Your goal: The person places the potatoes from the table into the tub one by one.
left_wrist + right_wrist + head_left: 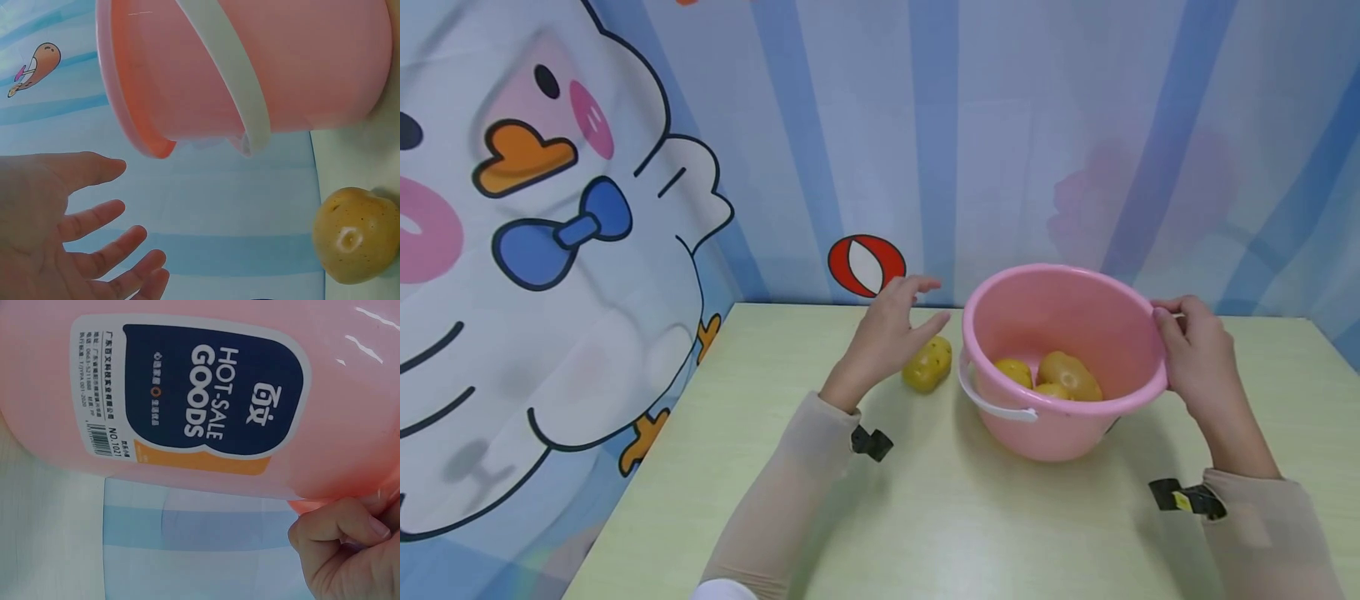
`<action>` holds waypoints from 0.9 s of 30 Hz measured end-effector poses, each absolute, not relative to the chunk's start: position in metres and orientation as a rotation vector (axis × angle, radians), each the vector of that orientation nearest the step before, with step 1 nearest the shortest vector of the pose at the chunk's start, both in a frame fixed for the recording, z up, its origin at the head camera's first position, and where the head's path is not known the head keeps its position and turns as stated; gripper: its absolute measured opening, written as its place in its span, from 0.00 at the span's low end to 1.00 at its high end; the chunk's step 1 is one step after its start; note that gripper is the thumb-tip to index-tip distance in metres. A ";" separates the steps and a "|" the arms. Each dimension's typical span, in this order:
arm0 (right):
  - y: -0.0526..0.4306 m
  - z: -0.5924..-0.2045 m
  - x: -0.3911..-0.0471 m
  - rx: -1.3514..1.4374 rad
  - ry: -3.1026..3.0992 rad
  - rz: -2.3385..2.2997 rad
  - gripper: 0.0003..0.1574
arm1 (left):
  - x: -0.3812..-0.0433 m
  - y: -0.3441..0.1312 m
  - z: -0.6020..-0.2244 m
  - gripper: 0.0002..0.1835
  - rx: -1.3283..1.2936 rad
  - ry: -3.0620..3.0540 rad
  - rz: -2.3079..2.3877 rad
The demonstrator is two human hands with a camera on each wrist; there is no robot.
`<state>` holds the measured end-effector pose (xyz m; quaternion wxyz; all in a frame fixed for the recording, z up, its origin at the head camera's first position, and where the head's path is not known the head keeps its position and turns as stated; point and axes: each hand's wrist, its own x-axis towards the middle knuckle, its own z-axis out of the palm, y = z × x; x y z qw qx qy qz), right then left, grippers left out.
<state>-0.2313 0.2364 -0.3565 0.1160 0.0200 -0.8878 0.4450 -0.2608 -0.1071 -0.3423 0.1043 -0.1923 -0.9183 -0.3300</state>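
A pink bucket (1045, 437) stands on the table, with several yellow potatoes (1070, 375) inside. My right hand (1206, 358) pinches its rim on the right side; in the right wrist view the curled fingers (337, 540) meet the rim below a printed label (206, 394). One more potato (928, 365) lies on the table left of the bucket. Above and beside that potato, my left hand (887, 327) hangs with fingers spread and holds nothing. The left wrist view shows the hand (81, 231) apart from both bucket and potato (356, 236).
The bucket's white handle (1000, 408) hangs down on its left side. A pale table (1037, 533) carries everything. Behind it hangs a blue striped cloth (1000, 125) with a cartoon duck (587, 333) at the left.
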 end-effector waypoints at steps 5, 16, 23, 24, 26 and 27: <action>0.236 -0.358 -0.231 0.056 -2.600 1.318 0.34 | -0.262 -0.109 -0.348 0.26 -0.522 -2.753 -0.964; 0.237 -0.358 -0.231 0.062 -2.592 1.317 0.34 | -0.265 -0.111 -0.359 0.29 -0.498 -2.823 -0.909; 0.237 -0.357 -0.231 0.056 -2.597 1.311 0.34 | -0.272 -0.113 -0.373 0.31 -0.452 -2.888 -0.923; 0.237 -0.357 -0.231 0.057 -2.597 1.312 0.34 | -0.273 -0.113 -0.375 0.31 -0.451 -2.891 -0.930; 0.237 -0.357 -0.231 0.061 -2.598 1.311 0.34 | -0.274 -0.112 -0.378 0.32 -0.443 -2.905 -0.921; 0.237 -0.357 -0.231 0.061 -2.598 1.310 0.34 | -0.275 -0.112 -0.380 0.32 -0.440 -2.912 -0.916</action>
